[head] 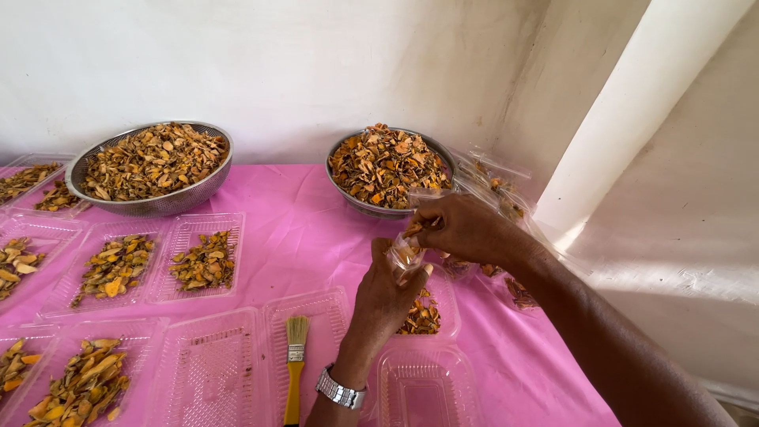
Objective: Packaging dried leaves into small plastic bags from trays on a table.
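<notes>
Looking nearest first: two clear plastic clamshell trays at the front are bare, one by the wrist (427,387) and one further left (209,368), and a yellow-handled paintbrush (295,364) lies on a third. So by my read the filling is maybe halfway, since the trays on the left (202,257) already hold orange-brown dried slices. Left hand (387,296), steel watch on the wrist, is pinched shut on a small clear plastic bag (407,251) with a few slices in it, held above a part-filled tray (423,315). Right hand (466,229) has its fingers closed on the bag's top edge. Behind them sit two round steel bowls, right (383,170) and left (150,166), both heaped high. Room is tight: the white wall hems in the back and right, and trays cover most of the pink tablecloth (292,213).
</notes>
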